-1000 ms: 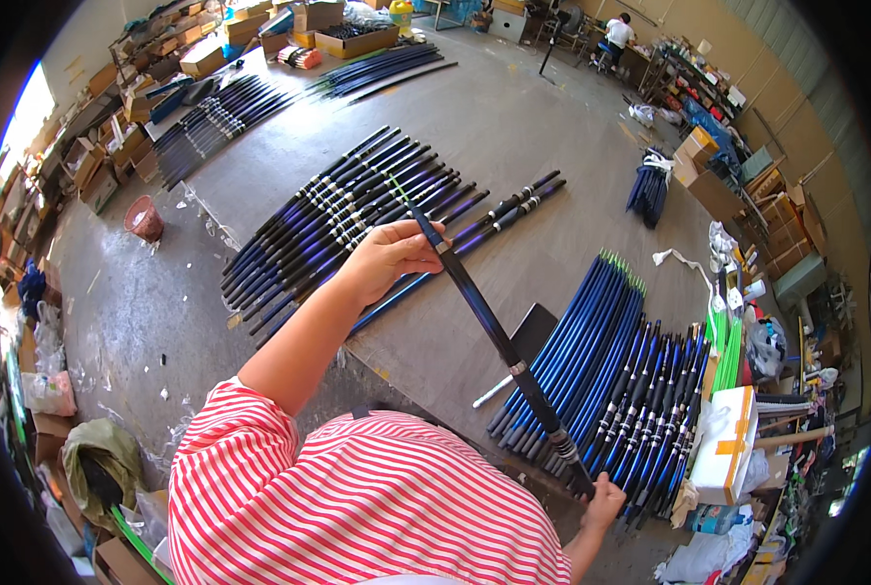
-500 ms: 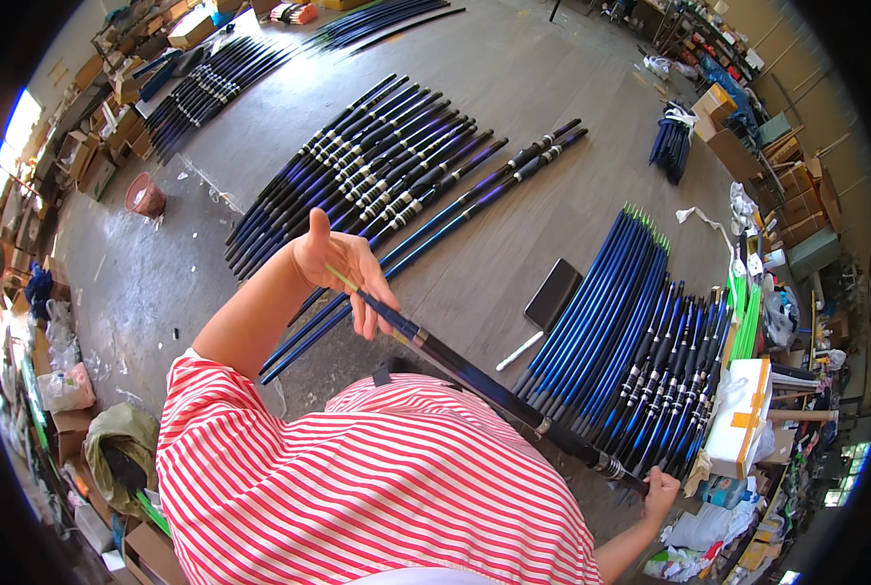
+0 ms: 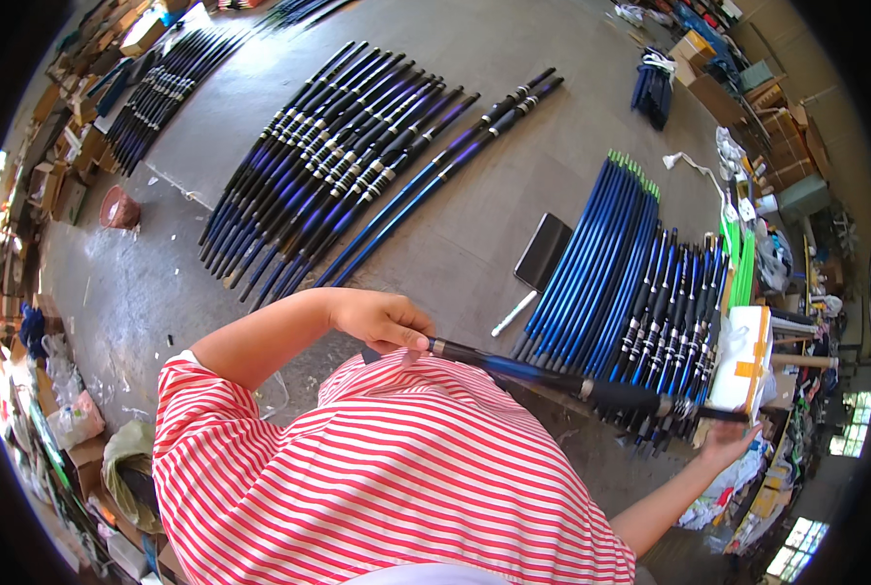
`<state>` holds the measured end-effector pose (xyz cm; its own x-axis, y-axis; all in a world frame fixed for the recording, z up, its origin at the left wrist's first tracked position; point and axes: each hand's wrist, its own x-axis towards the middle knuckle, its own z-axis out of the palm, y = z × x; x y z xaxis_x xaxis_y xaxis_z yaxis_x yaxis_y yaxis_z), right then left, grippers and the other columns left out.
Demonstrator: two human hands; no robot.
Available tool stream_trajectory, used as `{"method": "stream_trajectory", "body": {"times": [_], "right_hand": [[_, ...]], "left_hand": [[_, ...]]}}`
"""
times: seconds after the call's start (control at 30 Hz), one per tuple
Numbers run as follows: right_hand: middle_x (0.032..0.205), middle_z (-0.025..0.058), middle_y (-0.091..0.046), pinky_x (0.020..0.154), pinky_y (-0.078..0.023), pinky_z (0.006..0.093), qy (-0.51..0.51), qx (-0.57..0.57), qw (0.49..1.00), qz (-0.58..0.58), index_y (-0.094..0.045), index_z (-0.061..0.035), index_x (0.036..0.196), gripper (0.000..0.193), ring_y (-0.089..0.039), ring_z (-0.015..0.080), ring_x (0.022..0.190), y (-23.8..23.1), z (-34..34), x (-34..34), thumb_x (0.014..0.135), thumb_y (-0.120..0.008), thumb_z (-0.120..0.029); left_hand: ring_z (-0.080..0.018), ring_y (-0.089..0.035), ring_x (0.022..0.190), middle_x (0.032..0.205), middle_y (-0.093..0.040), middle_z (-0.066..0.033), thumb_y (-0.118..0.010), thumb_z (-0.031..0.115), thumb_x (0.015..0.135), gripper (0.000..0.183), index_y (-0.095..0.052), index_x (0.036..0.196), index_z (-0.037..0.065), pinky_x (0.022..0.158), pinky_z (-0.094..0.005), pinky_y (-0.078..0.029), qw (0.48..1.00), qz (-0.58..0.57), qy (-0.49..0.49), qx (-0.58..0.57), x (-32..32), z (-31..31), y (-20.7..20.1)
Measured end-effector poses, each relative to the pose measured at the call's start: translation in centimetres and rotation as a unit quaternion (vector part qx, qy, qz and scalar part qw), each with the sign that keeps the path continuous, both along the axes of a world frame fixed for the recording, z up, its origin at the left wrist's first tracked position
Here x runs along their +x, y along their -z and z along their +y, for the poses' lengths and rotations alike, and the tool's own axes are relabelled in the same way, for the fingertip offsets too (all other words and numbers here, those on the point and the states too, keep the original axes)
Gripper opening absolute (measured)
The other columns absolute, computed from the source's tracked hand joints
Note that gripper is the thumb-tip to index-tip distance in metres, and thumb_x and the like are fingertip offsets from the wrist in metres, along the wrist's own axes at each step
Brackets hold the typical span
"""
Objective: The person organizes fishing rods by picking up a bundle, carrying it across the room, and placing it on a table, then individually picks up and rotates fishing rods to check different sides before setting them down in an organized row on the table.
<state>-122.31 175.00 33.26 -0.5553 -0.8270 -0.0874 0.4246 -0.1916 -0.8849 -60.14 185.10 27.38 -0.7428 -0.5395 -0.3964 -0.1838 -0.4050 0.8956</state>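
My left hand is closed around the front end of a telescopic fishing rod, thumb and fingers pressed together on it. The rod is dark blue and black and slopes down to the right across my body. My right hand is open at the rod's butt, palm up with fingers stretched out. The butt end lies just above these fingers, and I cannot tell if they touch. Beyond the rod, blue rod sections with light green tips lie side by side, next to a row of black-gripped rods with reel seats.
A large row of dark rods covers the floor ahead, with two longer rods beside it. A black phone and a white pen-like stick lie near the blue sections. A white foam box stands right; a reddish bucket stands left.
My left hand has gone from open fingers along the rod's thin green tip to a closed grip; the tip no longer shows. My right hand has moved outward and its fingers have opened.
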Motion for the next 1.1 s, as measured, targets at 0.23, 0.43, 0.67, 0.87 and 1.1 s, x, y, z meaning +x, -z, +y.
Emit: {"method": "stream_trajectory", "body": {"times": [0.23,0.43,0.67,0.87,1.1], "right_hand": [[0.141,0.0262,-0.018,0.11,-0.011,0.0422,-0.234,-0.181,0.955,-0.013,-0.018,0.0132,0.133,0.078,-0.018,0.0335,0.133,-7.5,-2.0,12.3,0.087,-0.048,-0.043],[0.135,0.0267,-0.031,0.107,-0.019,0.0445,-0.395,-0.26,0.869,0.145,-0.023,0.0047,0.134,0.096,-0.03,0.0355,0.127,-7.1,1.3,26.9,0.071,-0.062,-0.056],[0.105,0.0174,-0.059,0.093,-0.044,0.0377,-0.551,-0.123,0.813,0.141,-0.045,-0.0006,0.106,0.035,-0.057,0.0254,0.102,1.4,4.5,34.8,0.077,-0.064,0.002],[0.094,0.016,-0.062,0.086,-0.049,0.0369,-0.517,-0.132,0.84,0.101,-0.046,-0.0013,0.102,0.028,-0.06,0.0254,0.098,0.8,2.3,33.0,0.079,-0.061,0.004],[0.093,0.0146,-0.062,0.079,-0.051,0.03,-0.528,-0.128,0.831,0.121,-0.047,-0.001,0.101,0.026,-0.062,0.0199,0.09,1.5,3.1,32.6,0.08,-0.062,0.002]], "left_hand": [[-0.0018,-0.036,0.056,0.065,-0.043,0.0059,-0.041,0.028,0.095,0.034,-0.054,0.102,-0.002,0.048,-0.0177,-0.029,0.991,0.114,-0.045,0.045,-4.8,-1.5,0.6],[-0.0038,-0.026,0.049,0.059,-0.031,0.0063,-0.037,0.031,0.096,0.035,-0.05,0.095,-0.001,0.045,-0.0191,-0.022,0.949,0.302,-0.075,0.051,-7.8,-2.6,-0.7],[-0.0058,-0.024,0.048,0.057,-0.031,0.0044,-0.035,0.037,0.096,0.038,-0.046,0.078,0.005,0.044,-0.0214,-0.02,0.961,0.227,-0.146,-0.057,-9.8,-3.1,-2.8],[-0.0064,-0.033,0.051,0.058,-0.036,0.0037,-0.034,0.036,0.096,0.04,-0.047,0.072,0.006,0.047,-0.0219,-0.028,0.971,0.151,-0.169,-0.071,-9.6,-2.8,-1.8],[-0.0048,-0.037,0.049,0.062,-0.046,-0.0005,-0.042,0.033,0.094,0.038,-0.053,0.106,-0.001,0.044,-0.0193,-0.028,0.92,0.243,-0.282,0.121,-10.8,-2.5,-3.3]]}}
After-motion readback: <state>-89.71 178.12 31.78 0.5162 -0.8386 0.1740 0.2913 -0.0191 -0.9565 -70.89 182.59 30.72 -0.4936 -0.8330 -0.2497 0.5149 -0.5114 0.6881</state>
